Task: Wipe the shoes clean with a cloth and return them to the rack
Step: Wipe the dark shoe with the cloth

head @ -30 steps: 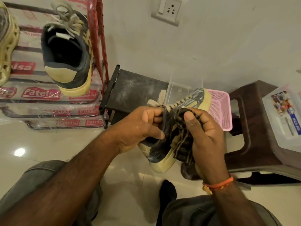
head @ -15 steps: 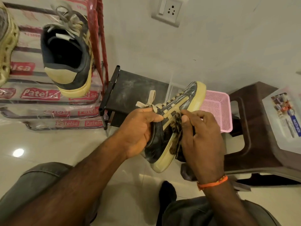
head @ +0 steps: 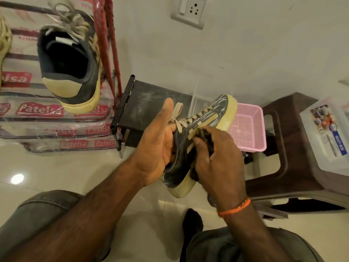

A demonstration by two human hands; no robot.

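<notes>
A black sneaker with a cream sole (head: 219, 112) is held in the air at the centre, toe pointing up and away. My left hand (head: 158, 144) holds it at the heel and collar, thumb sticking up. My right hand (head: 215, 161) grips a dark patterned cloth (head: 204, 136) and presses it against the shoe's side near the sole. The matching sneaker (head: 69, 69) sits on the red shoe rack (head: 108, 44) at the upper left, heel toward me.
A dark low stand (head: 143, 103) is behind the hands, a pink mesh basket (head: 249, 129) to the right of it. A brown plastic stool (head: 283, 148) carries a clear plastic box (head: 328, 137). A yellow-soled shoe (head: 4, 36) sits at the left edge. My knees are below.
The shoe has tilted further onto its side, toe higher. My right hand with the cloth slid down along the sole edge. My left thumb lifted off the shoe and now points up.
</notes>
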